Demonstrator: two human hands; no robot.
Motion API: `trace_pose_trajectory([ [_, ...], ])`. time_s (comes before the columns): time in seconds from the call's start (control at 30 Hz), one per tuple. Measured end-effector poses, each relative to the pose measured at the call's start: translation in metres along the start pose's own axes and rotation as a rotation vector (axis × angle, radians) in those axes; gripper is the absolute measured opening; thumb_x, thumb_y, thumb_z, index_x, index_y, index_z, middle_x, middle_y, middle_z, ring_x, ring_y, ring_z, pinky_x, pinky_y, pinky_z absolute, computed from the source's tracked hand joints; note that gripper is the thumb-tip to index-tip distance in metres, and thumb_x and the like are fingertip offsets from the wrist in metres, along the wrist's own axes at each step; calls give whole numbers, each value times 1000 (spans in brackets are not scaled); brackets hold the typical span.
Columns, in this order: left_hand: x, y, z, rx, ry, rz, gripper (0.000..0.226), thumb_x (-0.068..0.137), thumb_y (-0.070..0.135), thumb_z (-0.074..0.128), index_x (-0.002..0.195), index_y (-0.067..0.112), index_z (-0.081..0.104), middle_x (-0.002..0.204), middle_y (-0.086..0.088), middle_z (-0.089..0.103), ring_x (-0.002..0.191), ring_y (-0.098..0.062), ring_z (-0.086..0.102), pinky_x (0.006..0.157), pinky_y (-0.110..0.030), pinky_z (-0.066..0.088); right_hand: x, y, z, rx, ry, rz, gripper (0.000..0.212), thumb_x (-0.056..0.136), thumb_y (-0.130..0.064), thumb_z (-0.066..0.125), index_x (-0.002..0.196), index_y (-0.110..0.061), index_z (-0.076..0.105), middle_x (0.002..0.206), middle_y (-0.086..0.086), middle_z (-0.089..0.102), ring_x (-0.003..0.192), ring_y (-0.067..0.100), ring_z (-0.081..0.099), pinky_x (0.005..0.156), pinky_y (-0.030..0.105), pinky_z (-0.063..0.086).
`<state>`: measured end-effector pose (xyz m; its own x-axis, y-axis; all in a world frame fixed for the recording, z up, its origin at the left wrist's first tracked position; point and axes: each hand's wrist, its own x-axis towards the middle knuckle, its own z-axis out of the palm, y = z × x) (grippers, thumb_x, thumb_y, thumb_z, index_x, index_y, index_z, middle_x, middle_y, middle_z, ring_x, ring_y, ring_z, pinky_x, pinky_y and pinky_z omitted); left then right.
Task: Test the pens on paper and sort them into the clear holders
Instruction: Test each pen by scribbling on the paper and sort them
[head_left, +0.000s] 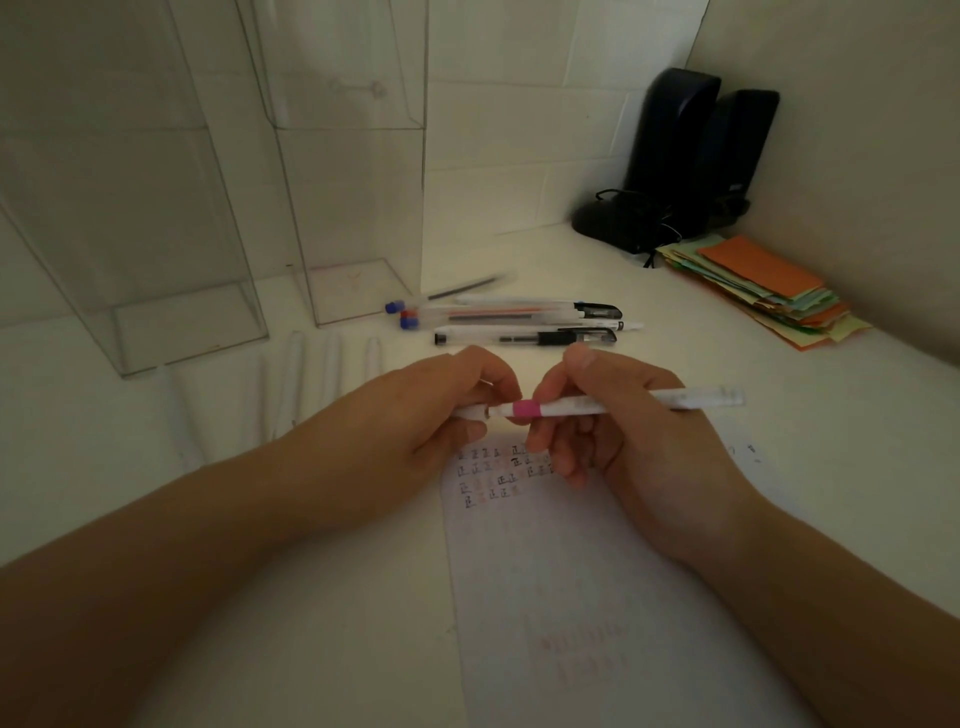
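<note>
From my head camera, I hold a white pen (597, 404) with a pink band level over the paper (597, 582). My right hand (618, 431) grips its barrel, thumb on top and fingers curled under. My left hand (441, 410) pinches the pen's cap (470, 412) at the left end, just beside the pink band.

The paper lies on the white table (857, 441), with rows of small test marks (498, 475) in black and pale red under my fingers.

Beyond my hands lies a bunch of pens (519, 317), side by side. 2 clear holders (171, 249) stand at the back left. At the back right are a stack of coloured notes (763, 291) and 2 black speakers (691, 150).
</note>
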<state>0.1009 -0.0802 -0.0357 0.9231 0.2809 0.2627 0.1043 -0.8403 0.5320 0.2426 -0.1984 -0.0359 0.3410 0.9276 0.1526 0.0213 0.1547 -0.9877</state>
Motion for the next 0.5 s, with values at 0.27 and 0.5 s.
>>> trace_pose_trajectory([
  [0.27,2,-1,0,162,99,13,17,89,41,46,101,32,55,90,20,58,81,5,49,69,-14,38,-1,-1,0,-35,-27,-10,18,85,-26,52,73,-12,50,64,8,65,46,15,51,44,22,42],
  [0.5,0,5,0,500,140,193,48,94,44,24,76,19,61,61,6,59,56,-13,47,59,-21,24,-2,-4,2,-140,52,-69,31,86,-35,55,67,-13,44,50,-1,57,41,12,42,42,22,37],
])
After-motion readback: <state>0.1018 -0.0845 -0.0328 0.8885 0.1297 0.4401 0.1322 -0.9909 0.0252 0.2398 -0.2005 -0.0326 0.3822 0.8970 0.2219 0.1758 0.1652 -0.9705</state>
